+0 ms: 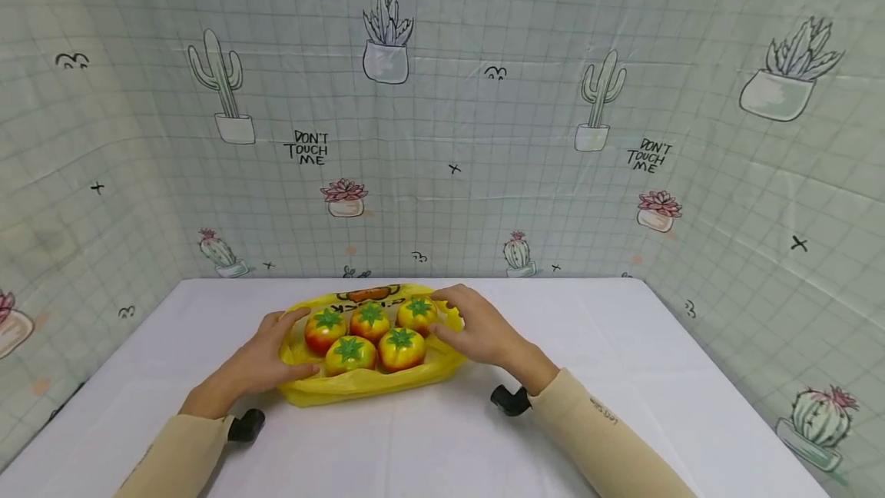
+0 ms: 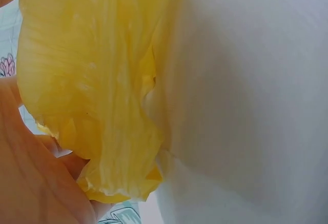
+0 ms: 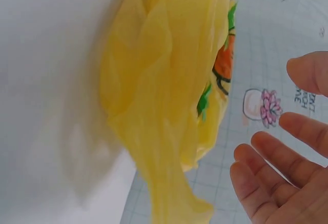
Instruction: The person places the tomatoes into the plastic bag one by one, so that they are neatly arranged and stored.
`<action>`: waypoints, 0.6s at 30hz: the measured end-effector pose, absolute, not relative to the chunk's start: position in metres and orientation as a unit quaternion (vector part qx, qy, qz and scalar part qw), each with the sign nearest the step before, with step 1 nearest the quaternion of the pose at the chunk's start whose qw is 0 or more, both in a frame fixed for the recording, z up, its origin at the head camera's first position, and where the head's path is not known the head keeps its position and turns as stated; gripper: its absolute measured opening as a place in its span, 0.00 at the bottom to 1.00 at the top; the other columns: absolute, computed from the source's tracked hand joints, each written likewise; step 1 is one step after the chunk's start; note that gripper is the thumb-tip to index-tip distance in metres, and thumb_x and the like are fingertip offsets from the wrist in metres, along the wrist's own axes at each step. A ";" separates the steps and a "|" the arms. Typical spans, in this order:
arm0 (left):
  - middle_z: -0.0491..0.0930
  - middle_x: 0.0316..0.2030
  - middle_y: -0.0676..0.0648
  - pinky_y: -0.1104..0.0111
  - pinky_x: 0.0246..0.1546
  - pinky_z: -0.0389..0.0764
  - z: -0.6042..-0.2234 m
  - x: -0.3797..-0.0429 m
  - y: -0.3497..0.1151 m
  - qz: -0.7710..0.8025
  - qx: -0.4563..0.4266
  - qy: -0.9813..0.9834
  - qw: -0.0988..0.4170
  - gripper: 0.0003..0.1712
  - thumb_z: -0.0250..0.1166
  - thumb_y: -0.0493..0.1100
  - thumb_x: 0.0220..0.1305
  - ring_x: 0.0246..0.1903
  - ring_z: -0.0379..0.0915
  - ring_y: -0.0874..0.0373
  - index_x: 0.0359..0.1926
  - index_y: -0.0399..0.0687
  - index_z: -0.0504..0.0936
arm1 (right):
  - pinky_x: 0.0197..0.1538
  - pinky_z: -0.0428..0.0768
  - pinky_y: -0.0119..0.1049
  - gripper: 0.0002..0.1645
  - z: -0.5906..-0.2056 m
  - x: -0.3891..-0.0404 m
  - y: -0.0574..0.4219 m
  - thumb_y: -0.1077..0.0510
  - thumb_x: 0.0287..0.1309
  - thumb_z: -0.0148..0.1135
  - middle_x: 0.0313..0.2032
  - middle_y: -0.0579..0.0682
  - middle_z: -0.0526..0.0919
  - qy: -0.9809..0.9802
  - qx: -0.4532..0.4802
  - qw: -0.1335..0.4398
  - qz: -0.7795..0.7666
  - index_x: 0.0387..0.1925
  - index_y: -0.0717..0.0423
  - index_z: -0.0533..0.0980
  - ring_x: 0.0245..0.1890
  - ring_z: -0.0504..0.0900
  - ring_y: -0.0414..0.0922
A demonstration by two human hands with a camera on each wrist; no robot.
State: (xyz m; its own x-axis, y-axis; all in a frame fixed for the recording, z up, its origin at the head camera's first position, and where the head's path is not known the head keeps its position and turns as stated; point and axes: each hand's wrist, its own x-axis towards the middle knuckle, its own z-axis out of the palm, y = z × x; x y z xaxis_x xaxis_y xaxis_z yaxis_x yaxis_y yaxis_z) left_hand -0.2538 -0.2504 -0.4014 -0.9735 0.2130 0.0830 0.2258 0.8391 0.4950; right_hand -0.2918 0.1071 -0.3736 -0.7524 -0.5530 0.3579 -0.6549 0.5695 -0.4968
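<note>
Several yellow-red toy fruits with green leaf tops, such as the front one [image 1: 401, 352], sit together in a yellow plastic bag [image 1: 369, 386] whose mouth is spread wide. My left hand [image 1: 261, 360] is at the bag's left end, fingers extended along the rim and thumb pointing inward. Seen from the left wrist, the crumpled bag side [image 2: 97, 80] partly hides those fingers. At the right end, my right hand [image 1: 480, 327] has its fingers and thumb parted beside the rightmost fruit. The right wrist view shows this hand [image 3: 289, 172] with fingers spread, apart from the yellow plastic [image 3: 154, 75].
A white-covered table [image 1: 442, 452] lies under the bag. Behind it and along the sides hangs a checked curtain [image 1: 449, 114] printed with potted cacti. Black wrist mounts [image 1: 510, 401] stick out below both wrists.
</note>
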 end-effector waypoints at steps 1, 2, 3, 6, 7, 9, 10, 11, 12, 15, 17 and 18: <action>0.51 0.64 0.29 0.33 0.50 0.65 -0.401 -0.254 -0.250 -0.259 -0.115 -0.959 0.013 0.54 0.70 0.63 0.48 0.58 0.60 0.28 0.71 0.50 0.56 | 0.54 0.75 0.48 0.27 -0.374 -0.292 0.109 0.49 0.61 0.60 0.57 0.54 0.74 -0.883 0.341 0.082 0.311 0.59 0.56 0.71 0.53 0.74 0.54; 0.51 0.64 0.29 0.33 0.50 0.66 -0.401 -0.254 -0.251 -0.255 -0.116 -0.960 0.014 0.53 0.70 0.63 0.49 0.58 0.59 0.27 0.71 0.50 0.57 | 0.54 0.75 0.47 0.28 -0.374 -0.291 0.111 0.49 0.61 0.60 0.57 0.53 0.74 -0.885 0.339 0.081 0.309 0.59 0.56 0.71 0.53 0.75 0.54; 0.50 0.64 0.29 0.33 0.50 0.66 -0.401 -0.254 -0.251 -0.251 -0.116 -0.961 0.017 0.52 0.69 0.63 0.49 0.58 0.60 0.27 0.70 0.51 0.58 | 0.54 0.75 0.47 0.28 -0.374 -0.291 0.114 0.49 0.61 0.60 0.57 0.53 0.74 -0.887 0.336 0.081 0.307 0.60 0.56 0.70 0.53 0.75 0.54; 0.48 0.66 0.30 0.32 0.49 0.66 -0.399 -0.254 -0.250 -0.235 -0.117 -0.964 0.029 0.49 0.67 0.66 0.52 0.58 0.59 0.26 0.70 0.53 0.60 | 0.54 0.76 0.46 0.28 -0.377 -0.290 0.123 0.49 0.61 0.61 0.56 0.52 0.75 -0.892 0.327 0.085 0.301 0.59 0.57 0.71 0.53 0.76 0.53; 0.47 0.67 0.30 0.31 0.49 0.65 -0.398 -0.253 -0.250 -0.230 -0.117 -0.966 0.034 0.48 0.66 0.66 0.52 0.59 0.58 0.26 0.69 0.53 0.61 | 0.54 0.76 0.46 0.28 -0.377 -0.290 0.127 0.49 0.61 0.61 0.56 0.51 0.75 -0.894 0.324 0.086 0.297 0.59 0.57 0.71 0.53 0.76 0.53; 0.46 0.68 0.30 0.31 0.50 0.64 -0.396 -0.252 -0.250 -0.219 -0.116 -0.968 0.047 0.47 0.64 0.67 0.54 0.60 0.56 0.26 0.69 0.54 0.62 | 0.54 0.76 0.46 0.27 -0.378 -0.289 0.134 0.49 0.60 0.61 0.55 0.50 0.75 -0.898 0.320 0.092 0.288 0.59 0.55 0.71 0.53 0.76 0.53; 0.46 0.68 0.31 0.30 0.50 0.63 -0.396 -0.251 -0.250 -0.213 -0.117 -0.968 0.054 0.46 0.63 0.68 0.54 0.60 0.55 0.26 0.69 0.54 0.62 | 0.54 0.76 0.46 0.27 -0.378 -0.290 0.138 0.49 0.60 0.61 0.55 0.49 0.75 -0.900 0.318 0.096 0.282 0.58 0.55 0.71 0.52 0.76 0.53; 0.46 0.68 0.31 0.30 0.50 0.62 -0.395 -0.250 -0.251 -0.209 -0.119 -0.969 0.060 0.46 0.63 0.68 0.54 0.61 0.54 0.27 0.69 0.53 0.62 | 0.54 0.76 0.45 0.26 -0.378 -0.290 0.142 0.49 0.60 0.61 0.55 0.48 0.75 -0.903 0.316 0.102 0.273 0.58 0.54 0.71 0.52 0.76 0.51; 0.46 0.68 0.31 0.30 0.50 0.62 -0.394 -0.249 -0.251 -0.204 -0.122 -0.969 0.066 0.46 0.63 0.68 0.55 0.61 0.53 0.27 0.69 0.53 0.63 | 0.54 0.76 0.45 0.26 -0.378 -0.290 0.146 0.49 0.60 0.61 0.55 0.47 0.75 -0.906 0.313 0.107 0.265 0.58 0.52 0.71 0.52 0.76 0.50; 0.48 0.68 0.33 0.30 0.50 0.63 -0.392 -0.245 -0.255 -0.184 -0.136 -0.970 0.085 0.44 0.62 0.66 0.56 0.62 0.53 0.29 0.68 0.53 0.63 | 0.53 0.76 0.44 0.26 -0.377 -0.288 0.161 0.47 0.61 0.61 0.56 0.46 0.75 -0.913 0.307 0.121 0.240 0.58 0.51 0.71 0.52 0.76 0.48; 0.50 0.68 0.33 0.30 0.50 0.63 -0.390 -0.242 -0.259 -0.174 -0.148 -0.969 0.097 0.43 0.62 0.65 0.57 0.62 0.54 0.29 0.68 0.52 0.64 | 0.54 0.76 0.44 0.26 -0.376 -0.287 0.172 0.46 0.61 0.60 0.56 0.46 0.75 -0.920 0.300 0.126 0.220 0.58 0.50 0.71 0.52 0.75 0.46; 0.51 0.68 0.34 0.31 0.50 0.63 -0.388 -0.240 -0.261 -0.168 -0.153 -0.968 0.103 0.42 0.62 0.65 0.57 0.61 0.54 0.29 0.68 0.52 0.64 | 0.54 0.76 0.45 0.27 -0.375 -0.287 0.177 0.45 0.61 0.60 0.56 0.46 0.74 -0.923 0.297 0.128 0.210 0.58 0.50 0.71 0.53 0.75 0.47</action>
State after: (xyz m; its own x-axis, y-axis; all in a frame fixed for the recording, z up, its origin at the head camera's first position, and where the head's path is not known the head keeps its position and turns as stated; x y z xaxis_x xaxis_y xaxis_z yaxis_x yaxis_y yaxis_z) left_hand -0.2399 -0.2611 -0.3879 -0.9320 0.2623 0.2500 0.3311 0.8968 0.2933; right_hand -0.2865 0.1775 -0.3752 -0.7907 -0.4941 0.3615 -0.6018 0.7356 -0.3111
